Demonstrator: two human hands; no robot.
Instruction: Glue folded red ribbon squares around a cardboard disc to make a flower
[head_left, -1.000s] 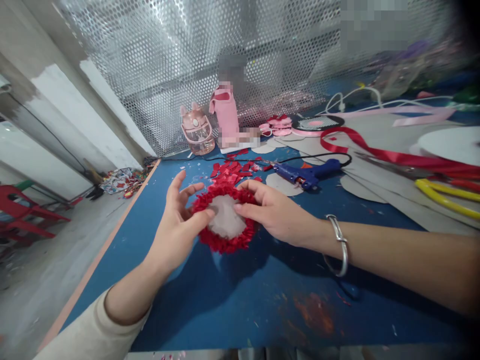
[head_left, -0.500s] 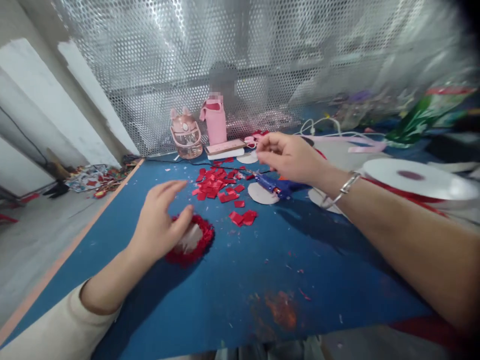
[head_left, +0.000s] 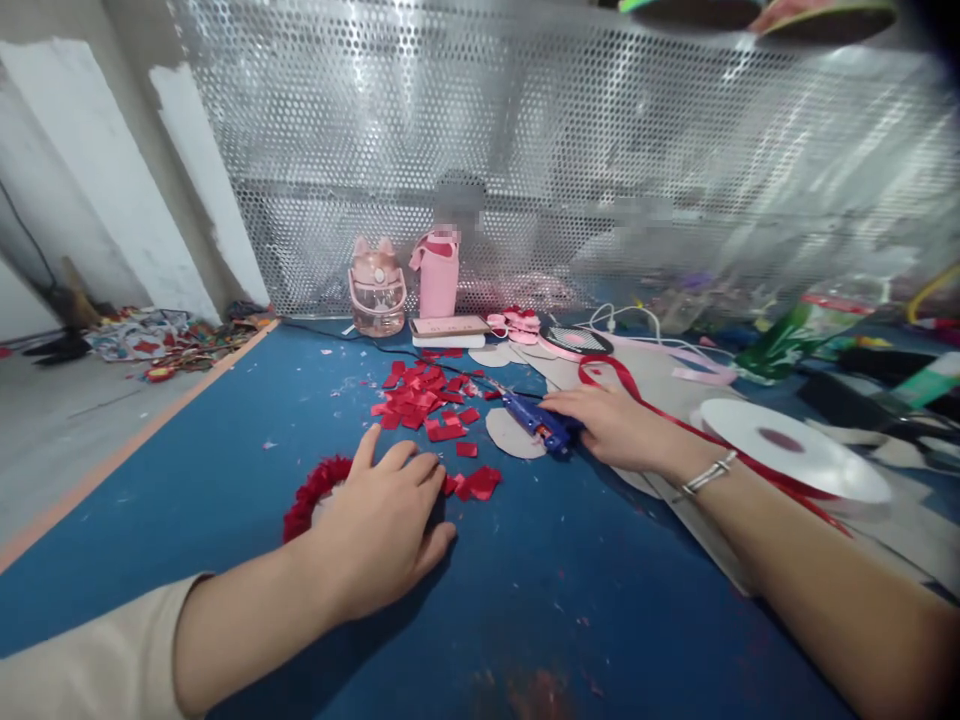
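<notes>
The step in hand looks like taking hold of the blue glue gun (head_left: 546, 422), which lies on the table (head_left: 517, 590) with its body partly across a pale card disc (head_left: 510, 435). The right hand (head_left: 615, 420) is at its handle end, palm down, fingers bent and reaching over it; whether they have closed around the handle I cannot tell, since the underside is hidden. The left hand (head_left: 390, 525) is turned palm down near the table, fingers loosely spread and thumb well apart, with nothing visibly in its grasp. It partly hides the red fringed ring (head_left: 304, 497), which lies on the table just beyond the wrist and knuckles, a bit of its pale centre showing. A few red ribbon pieces (head_left: 480, 484) lie just past the left fingertips, and a larger heap of red squares (head_left: 412, 397) is spread farther back, left of the nozzle. Lifting the glue gun would, I judge, call for a firm wrap of the right fingers round the handle, the nozzle kept clear of the loose squares, and the red ribbon (head_left: 626, 380) and white spool (head_left: 731, 425) near the right forearm left undisturbed.
</notes>
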